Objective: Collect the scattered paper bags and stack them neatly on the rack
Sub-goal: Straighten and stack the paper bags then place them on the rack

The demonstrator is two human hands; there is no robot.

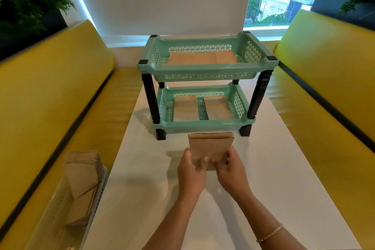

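On the white table [274,168] I see the two-tier rack [205,71], bags lying in both trays, and just before it a stack of bags [211,146] stood on edge, which my left hand [190,170] and right hand [231,170] grip with curled fingers.

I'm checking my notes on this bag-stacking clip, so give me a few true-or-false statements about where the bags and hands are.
1. Both hands grip one bundle of paper bags. True: left hand, right hand.
2. The rack's top tier is bare. False: brown bags lie in it.
3. The lower tier holds two bag piles side by side. True.
4. The held bundle rests inside the lower tier. False: it is in front of the rack, above the white table.
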